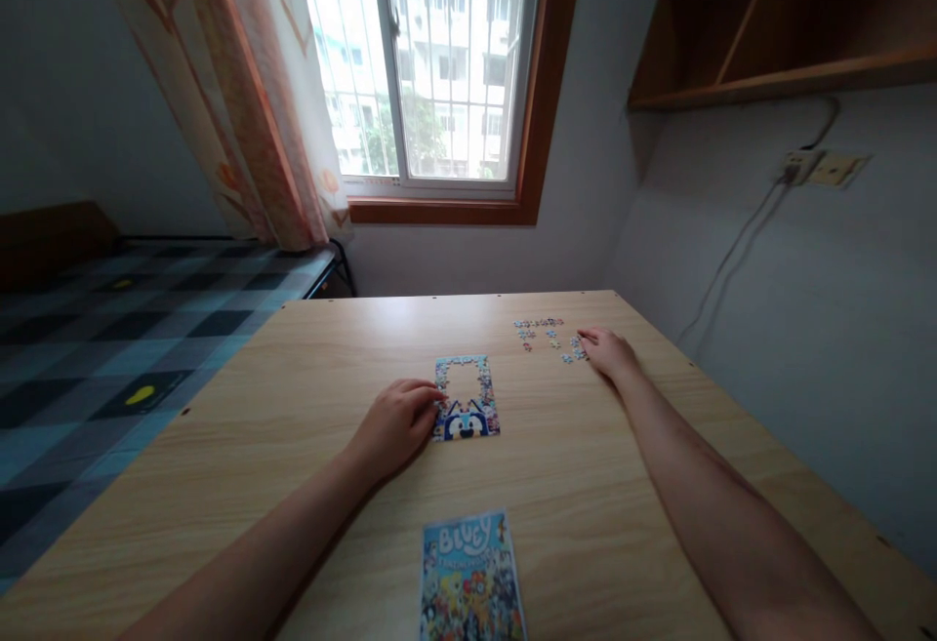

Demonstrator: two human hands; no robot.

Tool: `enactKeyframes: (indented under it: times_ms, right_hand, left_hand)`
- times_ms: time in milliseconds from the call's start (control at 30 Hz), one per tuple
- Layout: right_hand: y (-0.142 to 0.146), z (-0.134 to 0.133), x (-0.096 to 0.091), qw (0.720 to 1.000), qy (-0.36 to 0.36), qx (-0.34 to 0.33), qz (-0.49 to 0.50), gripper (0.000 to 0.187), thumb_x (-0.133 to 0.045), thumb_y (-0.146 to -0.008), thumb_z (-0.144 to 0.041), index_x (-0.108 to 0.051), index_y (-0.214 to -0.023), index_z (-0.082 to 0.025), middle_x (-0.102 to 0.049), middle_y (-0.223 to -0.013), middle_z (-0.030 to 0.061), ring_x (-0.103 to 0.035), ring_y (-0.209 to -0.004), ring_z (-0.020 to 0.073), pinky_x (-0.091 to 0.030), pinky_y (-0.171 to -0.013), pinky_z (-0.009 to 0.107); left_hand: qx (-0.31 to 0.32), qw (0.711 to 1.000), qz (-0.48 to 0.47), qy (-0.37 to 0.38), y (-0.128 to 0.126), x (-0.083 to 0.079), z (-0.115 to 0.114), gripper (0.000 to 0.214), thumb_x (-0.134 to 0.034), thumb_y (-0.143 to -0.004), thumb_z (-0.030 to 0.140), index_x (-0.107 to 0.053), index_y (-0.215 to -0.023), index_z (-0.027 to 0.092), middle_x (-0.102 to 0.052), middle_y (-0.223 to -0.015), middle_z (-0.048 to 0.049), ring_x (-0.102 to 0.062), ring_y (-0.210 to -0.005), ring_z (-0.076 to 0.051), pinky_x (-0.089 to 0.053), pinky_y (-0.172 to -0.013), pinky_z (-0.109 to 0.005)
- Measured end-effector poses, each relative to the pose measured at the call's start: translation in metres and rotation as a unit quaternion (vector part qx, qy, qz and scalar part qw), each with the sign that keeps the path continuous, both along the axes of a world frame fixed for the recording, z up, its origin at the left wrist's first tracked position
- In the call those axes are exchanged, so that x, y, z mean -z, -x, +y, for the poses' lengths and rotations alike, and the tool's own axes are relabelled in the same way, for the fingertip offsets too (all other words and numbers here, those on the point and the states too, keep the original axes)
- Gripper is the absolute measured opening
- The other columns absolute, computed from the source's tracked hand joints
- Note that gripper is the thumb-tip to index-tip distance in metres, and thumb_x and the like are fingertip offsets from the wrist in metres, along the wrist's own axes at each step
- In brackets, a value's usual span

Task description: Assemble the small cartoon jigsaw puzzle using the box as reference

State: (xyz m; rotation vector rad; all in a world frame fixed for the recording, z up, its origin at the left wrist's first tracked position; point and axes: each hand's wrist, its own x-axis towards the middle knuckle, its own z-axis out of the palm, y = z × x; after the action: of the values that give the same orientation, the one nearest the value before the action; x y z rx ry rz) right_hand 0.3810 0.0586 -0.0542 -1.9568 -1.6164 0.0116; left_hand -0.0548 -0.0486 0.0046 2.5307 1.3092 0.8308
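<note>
On the wooden table lies a partly assembled jigsaw puzzle [467, 425], with a blue cartoon dog's face at its near end and a bare gap in its middle. My left hand [399, 423] rests against the puzzle's left edge, fingers bent loosely and their tips on the border. Farther right, loose puzzle pieces [538, 323] lie spread in short rows. At the right end of these, my right hand [609, 350] has its fingertips drawn together at a small puzzle piece, mostly hidden by the fingers. Several more pieces lie just left of that hand.
A blue picture sheet [472, 578] lettered "BLUEY" lies at the near side of the table [329, 348]. Beyond the table are a window [439, 65] and a curtain [249, 95]. A checked bed [146, 329] stands left; a wall shelf [783, 80] hangs right.
</note>
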Motion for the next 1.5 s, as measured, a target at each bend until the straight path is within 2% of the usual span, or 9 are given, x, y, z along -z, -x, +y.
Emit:
enactKeyframes:
  times_ms: [267, 600, 800, 900, 967, 1067, 1133, 1300, 1500]
  right_hand:
    - [-0.001, 0.000, 0.000, 0.999, 0.007, 0.040, 0.019, 0.022, -0.062, -0.083, -0.031, -0.076, -0.099, -0.025, -0.078, -0.102, 0.0065, -0.069, -0.095, 0.0220, -0.051, -0.084, 0.030]
    - [0.001, -0.004, -0.006, 0.995, -0.021, 0.086, 0.049, 0.017, -0.064, -0.079, -0.028, -0.071, -0.093, -0.021, -0.076, -0.097, 0.0083, -0.068, -0.089, 0.0223, -0.050, -0.079, 0.030]
    - [0.008, -0.015, -0.024, 0.992, -0.051, 0.100, 0.062, 0.014, -0.063, -0.080, -0.030, -0.071, -0.089, -0.022, -0.075, -0.087, 0.0066, -0.067, -0.082, 0.0228, -0.050, -0.074, 0.032]
    - [0.030, -0.018, -0.046, 0.988, -0.104, 0.035, 0.113, 0.014, -0.066, -0.078, -0.033, -0.070, -0.085, -0.022, -0.075, -0.085, 0.0068, -0.067, -0.079, 0.0219, -0.051, -0.074, 0.033]
    - [0.058, -0.022, -0.060, 0.975, -0.118, -0.069, 0.174, 0.020, -0.070, -0.077, -0.039, -0.069, -0.082, -0.021, -0.074, -0.082, 0.0068, -0.066, -0.075, 0.0210, -0.052, -0.072, 0.033]
    - [0.116, -0.037, -0.071, 0.911, -0.075, -0.265, 0.307, 0.030, -0.077, -0.074, -0.047, -0.068, -0.083, -0.020, -0.074, -0.082, 0.0057, -0.068, -0.075, 0.0197, -0.054, -0.073, 0.033]
    - [0.155, -0.052, -0.069, 0.874, -0.024, -0.350, 0.336, 0.029, -0.079, -0.073, -0.045, -0.069, -0.082, -0.020, -0.074, -0.081, 0.0045, -0.069, -0.075, 0.0189, -0.054, -0.072, 0.032]
    - [0.213, -0.087, -0.051, 0.869, 0.043, -0.417, 0.262, 0.009, -0.073, -0.078, -0.029, -0.072, -0.081, -0.021, -0.073, -0.075, 0.0004, -0.065, -0.070, 0.0159, -0.049, -0.066, 0.028]
    - [0.214, -0.094, -0.047, 0.903, -0.010, -0.395, 0.169, 0.002, -0.074, -0.079, -0.021, -0.074, -0.078, -0.023, -0.075, -0.078, 0.0004, -0.066, -0.079, 0.0189, -0.048, -0.078, 0.032]
  left_hand:
    - [0.003, 1.000, -0.010, -0.004, 0.000, 0.000, 0.000, 0.024, -0.054, -0.092, 0.024, -0.078, -0.098, 0.024, -0.076, -0.108, -0.0069, -0.068, -0.101, -0.024, -0.053, -0.096, -0.042]
    - [0.001, 1.000, -0.008, -0.002, 0.000, 0.001, 0.000, 0.024, -0.055, -0.092, 0.023, -0.078, -0.098, 0.023, -0.076, -0.108, -0.0068, -0.068, -0.102, -0.024, -0.053, -0.097, -0.043]
    - [0.004, 1.000, -0.014, 0.000, 0.000, 0.002, 0.001, 0.024, -0.055, -0.091, 0.023, -0.078, -0.098, 0.024, -0.076, -0.108, -0.0071, -0.067, -0.102, -0.024, -0.054, -0.096, -0.042]
    - [0.005, 1.000, -0.013, 0.000, 0.000, 0.002, 0.000, 0.024, -0.055, -0.091, 0.022, -0.078, -0.098, 0.024, -0.076, -0.107, -0.0066, -0.067, -0.102, -0.023, -0.053, -0.097, -0.042]
    - [0.006, 1.000, -0.011, 0.000, -0.001, 0.003, -0.001, 0.024, -0.055, -0.091, 0.021, -0.077, -0.098, 0.024, -0.076, -0.107, -0.0063, -0.067, -0.102, -0.023, -0.053, -0.096, -0.042]
    - [0.005, 1.000, -0.010, -0.008, -0.001, 0.003, -0.003, 0.024, -0.055, -0.090, 0.018, -0.077, -0.100, 0.023, -0.074, -0.113, -0.0071, -0.066, -0.106, -0.024, -0.052, -0.099, -0.043]
    - [0.010, 1.000, -0.009, -0.018, -0.001, 0.003, -0.005, 0.024, -0.056, -0.090, 0.018, -0.076, -0.101, 0.023, -0.072, -0.118, -0.0074, -0.065, -0.110, -0.024, -0.051, -0.101, -0.043]
    - [0.041, 0.998, 0.016, -0.037, -0.003, 0.004, -0.006, 0.021, -0.057, -0.093, 0.023, -0.075, -0.103, 0.024, -0.071, -0.121, -0.0078, -0.063, -0.112, -0.026, -0.051, -0.101, -0.046]
    - [0.047, 0.998, 0.030, -0.036, -0.004, 0.005, -0.007, 0.020, -0.060, -0.090, 0.021, -0.076, -0.101, 0.024, -0.073, -0.120, -0.0069, -0.064, -0.112, -0.027, -0.050, -0.101, -0.045]
